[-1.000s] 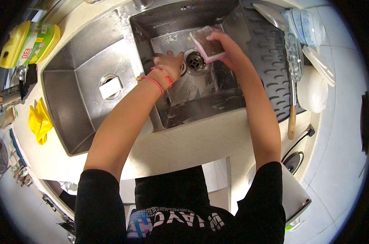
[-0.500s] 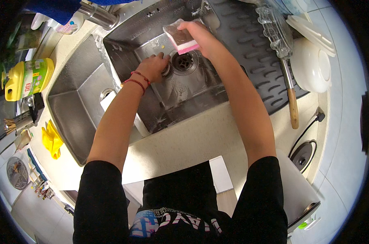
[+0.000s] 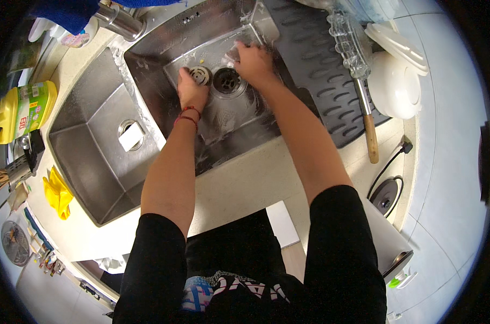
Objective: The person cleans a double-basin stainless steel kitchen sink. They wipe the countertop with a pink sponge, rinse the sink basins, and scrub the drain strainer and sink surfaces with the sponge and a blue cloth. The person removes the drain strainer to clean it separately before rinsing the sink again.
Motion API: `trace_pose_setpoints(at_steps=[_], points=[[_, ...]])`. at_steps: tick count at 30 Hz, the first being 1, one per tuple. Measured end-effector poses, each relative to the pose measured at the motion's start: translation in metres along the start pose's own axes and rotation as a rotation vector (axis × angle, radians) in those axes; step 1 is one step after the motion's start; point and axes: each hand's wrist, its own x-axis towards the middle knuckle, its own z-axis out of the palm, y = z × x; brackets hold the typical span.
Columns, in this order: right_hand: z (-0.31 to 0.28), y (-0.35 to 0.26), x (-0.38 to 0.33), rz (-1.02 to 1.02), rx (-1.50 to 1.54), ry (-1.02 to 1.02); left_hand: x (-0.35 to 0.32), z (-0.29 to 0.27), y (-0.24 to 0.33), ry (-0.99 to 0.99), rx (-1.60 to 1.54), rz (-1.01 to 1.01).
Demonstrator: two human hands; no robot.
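Sink strainer [image 3: 200, 75] is sitting in the left hand [image 3: 191, 92], lifted beside the open drain [image 3: 227, 81]; right hand [image 3: 254, 63] is pressing a sponge, barely visible, on the basin floor. Scrubbing around the drain looks like the step underway.

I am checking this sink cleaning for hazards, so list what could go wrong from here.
1. The drain hole stands open while the left hand holds the strainer out; scraps might wash down.
2. The basin floor looks wet and soapy, so the right hand pressing there could slip.
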Motion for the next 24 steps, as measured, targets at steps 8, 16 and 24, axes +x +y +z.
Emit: trace_pose_setpoints(at_steps=[8,16,24], points=[[0.018,-0.031,0.012,-0.599,0.224,-0.092,-0.002,0.017,-0.016,0.182,-0.159,-0.015],[0.009,-0.025,0.023,-0.839,0.011,-0.097,-0.001,0.034,-0.025,0.261,-0.176,-0.020],[0.005,-0.031,0.009,-0.544,0.202,0.077,-0.005,0.022,-0.007,0.257,-0.182,-0.050]])
